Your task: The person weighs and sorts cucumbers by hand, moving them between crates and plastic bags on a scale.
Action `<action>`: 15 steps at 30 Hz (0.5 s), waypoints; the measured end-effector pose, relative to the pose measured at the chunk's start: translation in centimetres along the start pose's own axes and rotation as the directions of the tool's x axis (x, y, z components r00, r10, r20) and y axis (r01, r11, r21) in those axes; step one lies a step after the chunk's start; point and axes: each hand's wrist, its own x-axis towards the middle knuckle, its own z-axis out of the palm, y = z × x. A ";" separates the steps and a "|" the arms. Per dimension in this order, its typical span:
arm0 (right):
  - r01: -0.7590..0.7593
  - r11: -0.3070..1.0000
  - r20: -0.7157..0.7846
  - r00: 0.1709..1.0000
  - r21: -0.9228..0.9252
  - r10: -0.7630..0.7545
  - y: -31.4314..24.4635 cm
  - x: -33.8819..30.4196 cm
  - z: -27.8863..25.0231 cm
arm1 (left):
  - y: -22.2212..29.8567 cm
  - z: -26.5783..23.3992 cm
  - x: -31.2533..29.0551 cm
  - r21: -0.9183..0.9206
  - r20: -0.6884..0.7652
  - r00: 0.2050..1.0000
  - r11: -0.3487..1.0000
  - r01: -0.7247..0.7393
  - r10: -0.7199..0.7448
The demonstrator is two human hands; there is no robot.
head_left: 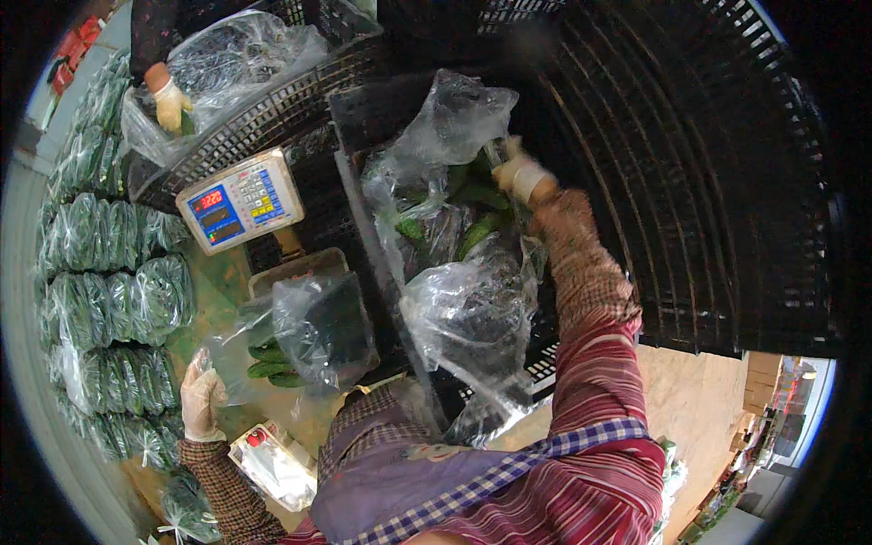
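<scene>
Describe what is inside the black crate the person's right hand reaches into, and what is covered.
Inside the black crate: crumpled clear plastic, with green vegetables showing among its folds. The crate's floor and anything beneath the vegetables are covered.

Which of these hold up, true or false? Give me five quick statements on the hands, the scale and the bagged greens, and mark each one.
1. The person's left hand is at the edge of a clear plastic bag. True.
2. The scale shows lit red digits. True.
3. The person's right hand is pressing the scale's keypad. False: it is at the black crate, beside bumpy green vegetables in clear plastic.
4. The rows of bagged greens lie along the picture's right side. False: they lie along the left.
5. Another person's gloved hand shows at the upper left. True.
</scene>
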 end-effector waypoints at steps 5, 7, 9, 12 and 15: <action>-0.128 0.971 -0.120 0.981 0.200 0.154 -4.0 1.6 -13.4 | 1.4 3.1 0.4 0.224 -0.173 0.976 0.960 0.167 -0.130; -0.043 0.999 0.121 0.992 0.007 0.041 -6.5 -0.7 -15.2 | 0.7 2.9 0.1 0.263 -0.225 0.965 0.945 0.193 -0.134; 0.007 0.997 0.037 0.999 -0.076 -0.005 -6.8 -3.7 -11.9 | 1.0 3.0 1.1 0.374 -0.234 0.956 0.891 0.256 -0.177; -0.067 0.979 0.066 0.994 -0.192 0.081 -8.0 -7.8 -7.4 | 2.3 3.2 2.2 0.755 -0.298 0.954 0.607 0.250 -0.022; -0.003 0.948 0.163 0.985 -0.319 0.058 -3.5 -5.4 -3.1 | 5.4 8.1 3.7 0.993 -0.048 0.823 0.113 -0.020 0.566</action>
